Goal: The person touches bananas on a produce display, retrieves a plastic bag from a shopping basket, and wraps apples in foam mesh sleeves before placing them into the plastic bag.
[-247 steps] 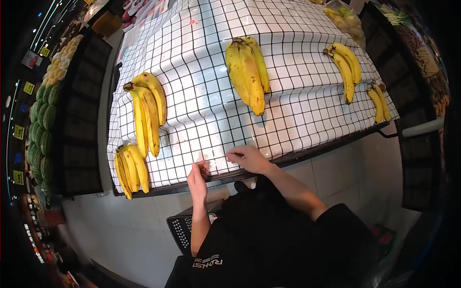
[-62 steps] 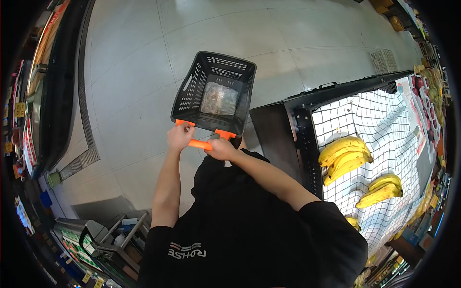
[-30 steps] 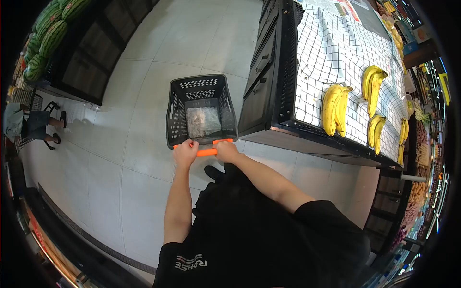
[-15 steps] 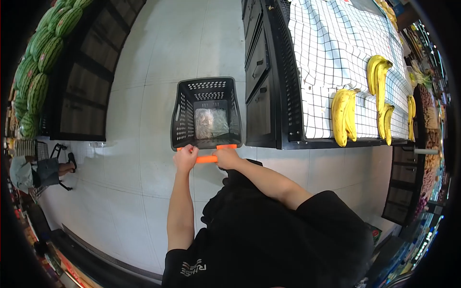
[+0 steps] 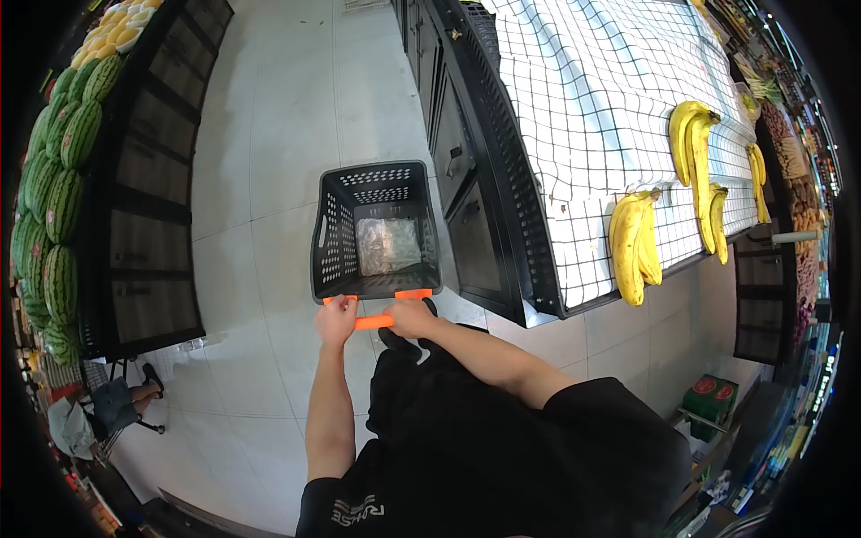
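Both of my hands are closed round the orange handle (image 5: 374,322) of a black perforated basket (image 5: 326,260). My left hand (image 5: 336,320) grips its left end, and my right hand (image 5: 411,317) wraps the right end. On the basket's floor lies a clear plastic package (image 5: 388,246) with greyish, whitish contents that I cannot make out. To the right, a bunch of bananas (image 5: 634,247) rests near the front edge of a display covered with a white checked cloth (image 5: 583,170). Further bunches (image 5: 691,152) lie beyond it.
A dark cabinet (image 5: 152,224) stands on the left with watermelons (image 5: 63,206) piled along it. At the lower left is another person (image 5: 112,403) beside a cart. The display's dark corner (image 5: 529,309) juts close to the basket's right. Green boxes (image 5: 708,399) sit at the lower right.
Earlier my hands were bare over the banana display; since then they have taken the basket handle. Lately the view has turned and moved along the aisle, showing more watermelons; the grip stays the same.
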A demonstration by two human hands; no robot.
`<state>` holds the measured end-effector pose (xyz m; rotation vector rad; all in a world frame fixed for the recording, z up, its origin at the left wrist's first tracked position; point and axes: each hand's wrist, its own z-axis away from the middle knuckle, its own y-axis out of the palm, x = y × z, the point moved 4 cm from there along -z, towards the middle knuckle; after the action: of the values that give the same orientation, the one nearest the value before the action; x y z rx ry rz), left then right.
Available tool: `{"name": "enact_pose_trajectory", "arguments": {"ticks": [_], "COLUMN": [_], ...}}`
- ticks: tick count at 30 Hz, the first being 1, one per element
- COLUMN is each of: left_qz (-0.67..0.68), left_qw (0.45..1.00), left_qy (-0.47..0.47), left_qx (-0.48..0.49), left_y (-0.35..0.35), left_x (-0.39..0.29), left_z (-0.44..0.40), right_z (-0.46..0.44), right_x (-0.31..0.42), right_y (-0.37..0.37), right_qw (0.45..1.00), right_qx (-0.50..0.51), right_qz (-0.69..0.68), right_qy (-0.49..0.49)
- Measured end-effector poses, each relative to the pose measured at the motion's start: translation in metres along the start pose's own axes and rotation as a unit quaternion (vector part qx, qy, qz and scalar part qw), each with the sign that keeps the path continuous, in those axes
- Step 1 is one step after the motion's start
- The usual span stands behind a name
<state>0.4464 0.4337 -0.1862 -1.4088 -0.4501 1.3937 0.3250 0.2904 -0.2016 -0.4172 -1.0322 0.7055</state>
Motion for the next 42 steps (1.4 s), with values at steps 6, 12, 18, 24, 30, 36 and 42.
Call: {"name": "enact_pose_trajectory", "arguments": {"ticks": [6,12,18,24,30,36,42], "left_qz": [-0.016,-0.057,-0.012,-0.020,-0.012,-0.016,-0.015], "left_qw": [0.999,0.997,0.994,0.973,0.965,0.949,0.945], "left_qy": [0.003,0.003,0.070,0.161,0.204,0.253,0.251], "left_qx": [0.028,0.054,0.082,0.165,0.165,0.186,0.209], "left_y": [-0.011,-0.024,-0.036,-0.036,-0.036,-0.046,-0.050], "left_x": [-0.023,-0.050,-0.072,-0.090,-0.103,-0.118,-0.130], "left_z": [-0.047,-0.105,-0.171,-0.233,-0.270,-0.301,-0.334], "right_z": [-0.035,-0.073,-0.117,-0.161,-0.182,-0.205,-0.228], "right_x": [-0.007,-0.013,-0.019,-0.035,-0.033,-0.042,-0.047], "right_y": [-0.032,-0.080,-0.132,-0.169,-0.195,-0.219,-0.243], "right_qw": [0.999,0.999,0.996,0.968,0.928,0.936,0.937], "right_qx": [-0.035,-0.030,-0.058,-0.125,-0.222,-0.198,-0.213], "right_qz": [0.013,0.007,0.021,0.077,0.103,0.056,0.060], "right_qy": [-0.009,0.026,0.061,0.204,0.282,0.285,0.271]}}
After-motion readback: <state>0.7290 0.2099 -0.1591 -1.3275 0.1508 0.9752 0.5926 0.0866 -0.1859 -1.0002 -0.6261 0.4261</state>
